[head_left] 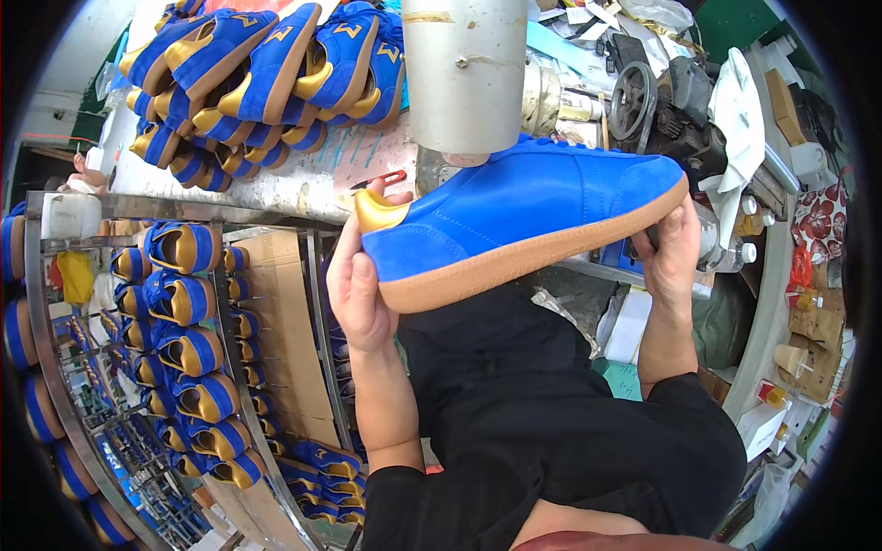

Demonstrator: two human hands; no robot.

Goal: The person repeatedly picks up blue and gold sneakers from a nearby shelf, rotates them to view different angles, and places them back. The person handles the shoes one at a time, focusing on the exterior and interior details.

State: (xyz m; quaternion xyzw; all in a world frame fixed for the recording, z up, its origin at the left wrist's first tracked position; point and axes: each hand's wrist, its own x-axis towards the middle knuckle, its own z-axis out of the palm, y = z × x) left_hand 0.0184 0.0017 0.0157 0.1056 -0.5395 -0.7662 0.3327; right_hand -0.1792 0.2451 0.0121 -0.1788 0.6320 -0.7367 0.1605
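Note:
A blue sneaker (pixel 528 197) with a tan gum sole and a gold heel patch is held up sideways in front of me. Its toe points right, its sole faces me, and its laced top lies just under a grey metal cylinder (pixel 465 73). My left hand (pixel 361 285) grips the heel end, thumb on the near side and fingers behind. Around the toe end my right hand (pixel 673 246) is closed, partly hidden by the sole. A small red-handled cutter (pixel 378 180) lies on the bench beyond the heel.
Stacked blue-and-gold sneakers (pixel 276 69) cover the left of the workbench (pixel 276 193). A metal rack (pixel 220 303) with rows of similar shoes stands at the left. Machine parts with a handwheel (pixel 634 96) and a white cloth (pixel 735 129) sit at the right. Plastic bottles (pixel 742 253) stand below them.

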